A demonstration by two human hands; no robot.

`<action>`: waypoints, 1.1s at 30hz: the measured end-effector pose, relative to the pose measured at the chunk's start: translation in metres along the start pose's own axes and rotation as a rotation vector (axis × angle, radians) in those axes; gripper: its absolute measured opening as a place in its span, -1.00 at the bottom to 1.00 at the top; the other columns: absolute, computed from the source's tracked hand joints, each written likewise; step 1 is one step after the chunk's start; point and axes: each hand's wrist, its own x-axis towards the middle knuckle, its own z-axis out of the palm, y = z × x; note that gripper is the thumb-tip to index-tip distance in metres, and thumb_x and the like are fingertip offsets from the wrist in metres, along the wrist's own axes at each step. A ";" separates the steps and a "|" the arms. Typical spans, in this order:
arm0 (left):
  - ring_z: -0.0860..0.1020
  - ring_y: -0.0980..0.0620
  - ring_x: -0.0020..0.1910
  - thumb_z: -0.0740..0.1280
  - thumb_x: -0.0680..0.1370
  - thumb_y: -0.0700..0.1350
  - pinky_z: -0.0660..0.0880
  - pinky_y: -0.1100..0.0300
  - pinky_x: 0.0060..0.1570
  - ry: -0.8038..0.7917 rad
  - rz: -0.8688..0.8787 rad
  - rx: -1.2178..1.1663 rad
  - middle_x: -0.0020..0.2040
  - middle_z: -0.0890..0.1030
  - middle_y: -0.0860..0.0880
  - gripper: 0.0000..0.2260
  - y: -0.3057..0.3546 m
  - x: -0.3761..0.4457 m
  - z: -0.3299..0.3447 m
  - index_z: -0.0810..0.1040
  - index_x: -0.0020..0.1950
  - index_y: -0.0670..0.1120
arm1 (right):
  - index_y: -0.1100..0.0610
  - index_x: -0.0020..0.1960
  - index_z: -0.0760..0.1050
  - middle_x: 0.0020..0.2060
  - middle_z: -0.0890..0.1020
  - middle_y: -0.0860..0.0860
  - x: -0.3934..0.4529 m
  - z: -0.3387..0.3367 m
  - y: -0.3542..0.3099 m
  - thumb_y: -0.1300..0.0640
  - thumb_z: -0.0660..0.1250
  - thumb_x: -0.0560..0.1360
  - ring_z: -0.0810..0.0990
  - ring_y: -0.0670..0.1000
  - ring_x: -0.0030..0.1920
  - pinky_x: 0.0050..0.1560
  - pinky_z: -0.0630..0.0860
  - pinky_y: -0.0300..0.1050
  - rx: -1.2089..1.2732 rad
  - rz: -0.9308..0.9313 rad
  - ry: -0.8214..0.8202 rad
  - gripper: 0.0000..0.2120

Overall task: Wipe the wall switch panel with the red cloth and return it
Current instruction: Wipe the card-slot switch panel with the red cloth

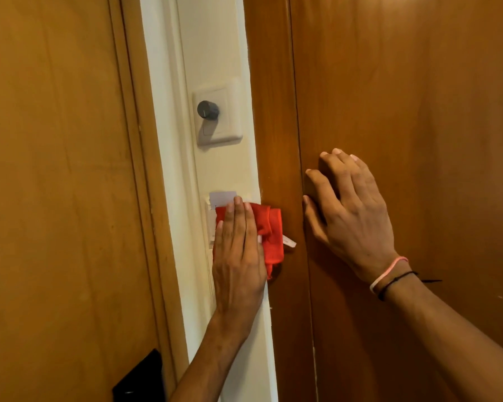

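Observation:
My left hand (238, 256) presses the red cloth (270, 230) flat against the lower switch panel (212, 216) on the narrow cream wall strip. The cloth and hand cover most of that panel; only its left edge and a pale card (222, 198) sticking out of its top show. A white tag hangs from the cloth's right side. Higher on the strip sits a second white panel (219, 114) with a dark round knob (207, 109). My right hand (352, 216) rests flat with fingers spread on the brown wooden panel to the right, holding nothing.
A brown wooden door (55, 169) and its frame fill the left side, with a black lock plate (140, 378) at the bottom. Wooden panelling (418, 97) fills the right. Thin bands circle my right wrist (389, 275).

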 end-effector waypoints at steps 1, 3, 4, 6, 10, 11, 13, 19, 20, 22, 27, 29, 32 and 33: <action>0.15 -0.18 0.55 -0.07 0.68 0.01 0.24 -0.16 0.49 -0.015 0.006 0.001 0.55 0.23 -0.22 -0.51 0.001 -0.007 0.001 0.15 0.54 -0.22 | 0.18 0.42 0.43 0.46 0.43 0.26 -0.001 0.000 0.000 -0.05 0.18 0.66 0.35 0.25 0.53 0.59 0.25 0.19 0.002 -0.001 0.000 -0.57; 0.13 -0.14 0.56 -0.08 0.68 0.01 0.23 -0.22 0.49 -0.036 0.026 -0.027 0.55 0.23 -0.19 -0.51 -0.001 -0.026 0.004 0.16 0.54 -0.20 | 0.18 0.42 0.43 0.46 0.43 0.26 -0.001 0.000 0.001 -0.04 0.18 0.65 0.35 0.25 0.53 0.58 0.27 0.20 0.006 0.003 0.006 -0.57; 0.10 -0.09 0.58 -0.09 0.67 0.00 0.19 -0.21 0.51 -0.048 0.012 -0.074 0.56 0.21 -0.16 -0.52 -0.004 -0.033 0.005 0.14 0.55 -0.16 | 0.17 0.42 0.43 0.46 0.44 0.26 -0.001 0.000 0.000 -0.04 0.19 0.65 0.36 0.25 0.53 0.58 0.28 0.20 0.008 0.003 0.005 -0.57; 0.04 0.04 0.59 -0.07 0.63 -0.02 0.13 -0.12 0.53 -0.042 -0.025 -0.227 0.58 0.14 -0.07 -0.52 -0.009 -0.036 0.004 0.10 0.55 -0.10 | 0.17 0.41 0.44 0.46 0.44 0.26 0.000 0.000 -0.001 -0.03 0.19 0.65 0.36 0.25 0.52 0.57 0.29 0.20 0.012 0.006 -0.001 -0.58; 0.13 0.07 0.57 0.03 0.62 -0.13 0.23 -0.09 0.48 -0.006 -0.076 -0.504 0.56 0.21 -0.05 -0.56 -0.012 -0.034 -0.010 0.16 0.53 -0.08 | 0.16 0.41 0.45 0.45 0.45 0.25 -0.001 0.000 -0.001 -0.04 0.20 0.64 0.37 0.24 0.52 0.56 0.31 0.21 0.018 0.005 0.006 -0.58; 0.22 -0.01 0.55 0.12 0.64 -0.19 0.32 -0.16 0.43 0.019 -0.098 -0.548 0.54 0.27 -0.05 -0.58 -0.014 -0.034 -0.013 0.19 0.51 -0.08 | 0.16 0.41 0.45 0.45 0.45 0.25 -0.001 0.000 -0.001 -0.04 0.20 0.64 0.37 0.24 0.52 0.56 0.31 0.20 0.026 0.007 0.012 -0.58; 0.40 -0.14 0.44 0.28 0.59 -0.30 0.49 -0.26 0.26 0.083 -0.162 -0.580 0.46 0.39 -0.08 -0.53 -0.019 -0.036 -0.019 0.29 0.47 -0.08 | 0.15 0.41 0.44 0.45 0.45 0.25 -0.001 0.001 -0.001 -0.04 0.21 0.64 0.36 0.24 0.52 0.58 0.29 0.19 0.038 0.007 0.011 -0.58; 0.54 -0.10 0.27 0.46 0.47 -0.21 0.60 -0.13 0.14 0.131 -0.443 -0.692 0.32 0.55 -0.15 -0.49 -0.024 -0.025 -0.035 0.43 0.40 -0.08 | 0.12 0.40 0.48 0.48 0.45 0.22 -0.003 -0.012 -0.002 -0.04 0.26 0.60 0.35 0.22 0.53 0.58 0.21 0.11 0.075 0.028 -0.081 -0.57; 0.58 -0.11 0.23 0.48 0.45 -0.21 0.61 -0.14 0.10 0.110 -0.475 -0.719 0.28 0.58 -0.15 -0.48 -0.024 -0.023 -0.039 0.44 0.39 -0.08 | 0.12 0.40 0.49 0.49 0.44 0.21 -0.005 -0.018 -0.003 -0.04 0.27 0.59 0.35 0.22 0.54 0.58 0.23 0.11 0.103 0.036 -0.123 -0.57; 0.61 -0.09 0.15 0.50 0.42 -0.24 0.64 -0.17 0.05 0.095 -0.487 -0.762 0.21 0.63 -0.14 -0.49 -0.024 -0.020 -0.047 0.49 0.35 -0.10 | 0.11 0.39 0.48 0.48 0.43 0.17 -0.012 -0.032 -0.008 -0.06 0.25 0.60 0.33 0.18 0.55 0.59 0.27 0.08 0.213 0.062 -0.209 -0.57; 0.61 0.07 0.12 0.49 0.42 -0.28 0.62 0.04 0.07 0.093 -0.416 -0.892 0.16 0.64 -0.05 -0.57 0.004 -0.023 -0.068 0.57 0.28 -0.07 | -0.03 0.50 0.32 0.46 0.38 -0.04 -0.034 -0.078 -0.009 -0.33 0.09 0.60 0.31 -0.10 0.51 0.42 0.26 -0.28 0.649 0.283 -0.451 -0.41; 0.60 0.10 0.12 0.49 0.43 -0.25 0.62 0.18 0.03 0.066 -0.397 -0.971 0.15 0.64 -0.03 -0.58 0.019 -0.023 -0.073 0.57 0.28 -0.06 | -0.07 0.52 0.28 0.44 0.41 -0.11 -0.041 -0.093 -0.005 -0.38 0.10 0.55 0.36 -0.17 0.45 0.37 0.31 -0.30 0.791 0.343 -0.539 -0.36; 0.62 0.09 0.13 0.49 0.44 -0.25 0.59 0.42 -0.03 0.013 -0.364 -1.107 0.11 0.66 -0.03 -0.61 0.047 -0.020 -0.079 0.58 0.26 -0.08 | -0.05 0.49 0.33 0.37 0.52 -0.11 -0.050 -0.113 0.003 -0.28 0.31 0.52 0.51 -0.16 0.36 0.39 0.50 -0.11 1.017 0.478 -0.623 -0.38; 0.62 0.09 0.13 0.48 0.44 -0.26 0.57 0.46 -0.03 -0.005 -0.352 -1.147 0.10 0.66 -0.03 -0.62 0.057 -0.021 -0.080 0.59 0.24 -0.08 | -0.03 0.46 0.38 0.30 0.59 -0.07 -0.053 -0.119 0.007 -0.19 0.37 0.54 0.59 -0.12 0.29 0.34 0.58 -0.02 1.086 0.530 -0.631 -0.45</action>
